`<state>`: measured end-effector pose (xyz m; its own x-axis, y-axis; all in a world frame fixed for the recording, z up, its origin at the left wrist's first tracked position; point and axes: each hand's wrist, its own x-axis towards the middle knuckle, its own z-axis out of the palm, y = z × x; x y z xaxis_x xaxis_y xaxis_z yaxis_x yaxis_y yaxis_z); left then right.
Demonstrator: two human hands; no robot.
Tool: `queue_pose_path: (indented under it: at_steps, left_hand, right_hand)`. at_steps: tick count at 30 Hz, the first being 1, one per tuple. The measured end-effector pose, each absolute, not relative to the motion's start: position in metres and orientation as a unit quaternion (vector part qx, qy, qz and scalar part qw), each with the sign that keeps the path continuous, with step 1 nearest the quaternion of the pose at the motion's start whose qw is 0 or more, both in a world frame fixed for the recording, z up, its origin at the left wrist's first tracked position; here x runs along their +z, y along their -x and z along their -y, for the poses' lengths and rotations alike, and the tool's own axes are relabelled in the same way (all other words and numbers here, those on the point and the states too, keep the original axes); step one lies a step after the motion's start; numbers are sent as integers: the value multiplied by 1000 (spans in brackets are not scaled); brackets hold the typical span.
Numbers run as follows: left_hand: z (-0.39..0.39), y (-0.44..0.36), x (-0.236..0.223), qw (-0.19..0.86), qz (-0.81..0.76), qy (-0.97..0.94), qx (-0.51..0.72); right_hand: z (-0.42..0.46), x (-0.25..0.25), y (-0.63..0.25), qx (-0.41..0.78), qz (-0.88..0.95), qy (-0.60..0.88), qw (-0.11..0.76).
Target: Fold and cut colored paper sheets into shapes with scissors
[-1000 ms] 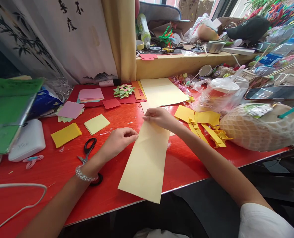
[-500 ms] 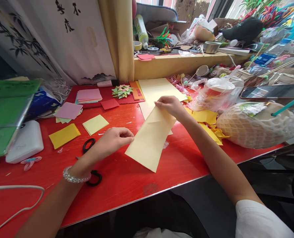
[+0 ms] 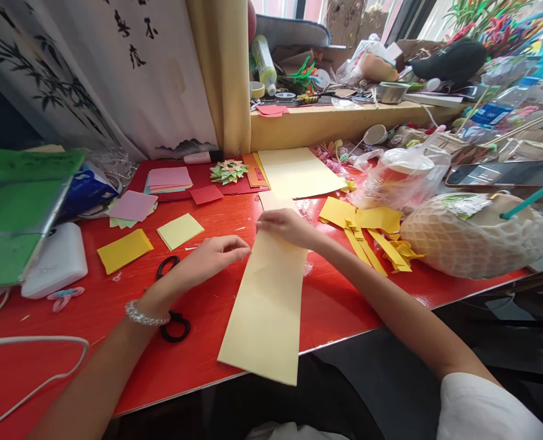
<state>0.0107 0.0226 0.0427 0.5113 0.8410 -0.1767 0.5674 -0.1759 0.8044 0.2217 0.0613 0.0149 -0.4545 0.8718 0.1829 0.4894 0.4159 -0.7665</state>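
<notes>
A long pale yellow strip of paper (image 3: 266,305) slants toward me, its lower end hanging past the table's front edge. My right hand (image 3: 283,227) is closed on its upper end, the fingers pinching near the top left corner. At the strip's left edge, my left hand (image 3: 214,260) has its thumb and forefinger closed at the paper, with a gap behind the tips. A pair of scissors with black handles (image 3: 176,328) lies partly hidden under my left forearm. Beyond my right hand a large pale yellow sheet (image 3: 301,172) lies flat, near another pale piece (image 3: 275,200).
Left of my hands are yellow paper (image 3: 124,250), light yellow paper (image 3: 180,231) and pink paper (image 3: 134,206). A folded paper wreath (image 3: 229,172) lies behind. On the right are yellow scraps (image 3: 381,220), a bagged cup (image 3: 404,168) and a netted coconut (image 3: 463,238) with a straw.
My right hand has moved left and toward me with the strip, whose lower end now passes the table edge. The yellow scraps on the right show more. My left hand stays near the strip's edge.
</notes>
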Motion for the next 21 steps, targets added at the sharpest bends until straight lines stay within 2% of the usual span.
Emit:
queue_pose_path:
  at_steps: [5, 13, 21]
  left_hand:
    - [-29, -16, 23, 437, -492, -725, 201]
    - [-26, -19, 24, 393, -498, -723, 272]
    - [-21, -23, 25, 439, -498, -695, 278]
  right_hand:
    - [-42, 9, -202, 336, 798, 396, 305]
    - [-43, 10, -203, 332, 792, 398, 323]
    - [-38, 7, -198, 334, 778, 433, 311]
